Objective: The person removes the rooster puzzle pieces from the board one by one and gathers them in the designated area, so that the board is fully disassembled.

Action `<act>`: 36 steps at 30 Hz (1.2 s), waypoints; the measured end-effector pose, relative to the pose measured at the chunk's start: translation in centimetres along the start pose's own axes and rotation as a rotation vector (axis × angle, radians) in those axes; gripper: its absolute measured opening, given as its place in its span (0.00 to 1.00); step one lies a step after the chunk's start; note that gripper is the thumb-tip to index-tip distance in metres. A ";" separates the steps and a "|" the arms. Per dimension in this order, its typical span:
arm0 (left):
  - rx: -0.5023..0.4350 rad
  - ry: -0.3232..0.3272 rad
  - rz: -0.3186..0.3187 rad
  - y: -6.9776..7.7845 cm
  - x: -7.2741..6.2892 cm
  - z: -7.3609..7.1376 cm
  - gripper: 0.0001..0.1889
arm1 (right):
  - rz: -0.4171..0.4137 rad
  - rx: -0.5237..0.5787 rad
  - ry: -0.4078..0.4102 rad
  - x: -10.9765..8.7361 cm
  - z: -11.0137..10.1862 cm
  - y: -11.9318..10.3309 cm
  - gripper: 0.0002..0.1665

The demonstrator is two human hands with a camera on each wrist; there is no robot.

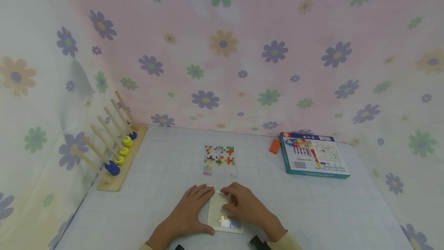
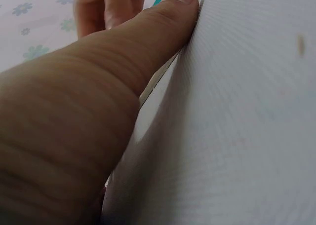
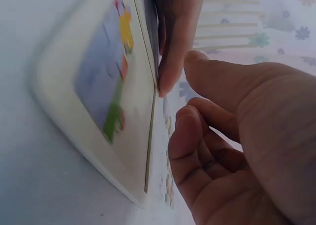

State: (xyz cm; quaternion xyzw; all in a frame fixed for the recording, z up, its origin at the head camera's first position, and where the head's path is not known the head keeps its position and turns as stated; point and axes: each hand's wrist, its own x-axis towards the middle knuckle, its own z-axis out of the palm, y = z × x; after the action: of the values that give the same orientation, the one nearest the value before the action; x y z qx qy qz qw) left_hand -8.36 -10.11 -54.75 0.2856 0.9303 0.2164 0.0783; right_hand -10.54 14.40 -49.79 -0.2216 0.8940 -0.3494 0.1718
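A pale square puzzle board [image 1: 216, 205] lies on the table between the hands, with a few joined jigsaw pieces [image 1: 230, 223] in its lower right corner. My left hand [image 1: 189, 213] rests along the board's left side, fingers extended, its thumb [image 2: 153, 30] touching the near edge. Over the board's right side hovers my right hand [image 1: 248, 205], fingers loosely bent. In the right wrist view, its thumb [image 3: 217, 79] and fingers stand apart with nothing visible between them. Beyond the board, several loose jigsaw pieces [image 1: 219, 160] lie in rows.
At the left stands a wooden rack [image 1: 126, 163] of upright pegs with blue and yellow beads. On the right lie a flat teal-edged box [image 1: 315, 155] and a small orange block [image 1: 274, 146]. Flower-patterned cloth [image 1: 239, 61] hangs at the back and sides.
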 end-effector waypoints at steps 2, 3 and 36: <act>-0.002 0.003 0.003 0.0 0.0 0.1 0.63 | 0.007 0.006 -0.021 -1.0 0.3 0.0 0.27; -0.001 0.003 0.004 0.0 0.1 0.1 0.63 | 0.013 0.000 -0.030 -1.4 0.5 -0.1 0.27; 0.008 0.012 0.008 -0.2 0.1 0.2 0.63 | 0.131 -0.076 -0.061 -3.7 3.1 -0.5 0.23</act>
State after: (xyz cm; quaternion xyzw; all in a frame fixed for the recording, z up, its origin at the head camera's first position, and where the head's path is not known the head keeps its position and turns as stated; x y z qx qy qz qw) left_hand -8.50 -10.09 -54.98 0.2882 0.9305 0.2149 0.0705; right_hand -5.82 14.29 -51.02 -0.1798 0.9136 -0.2964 0.2127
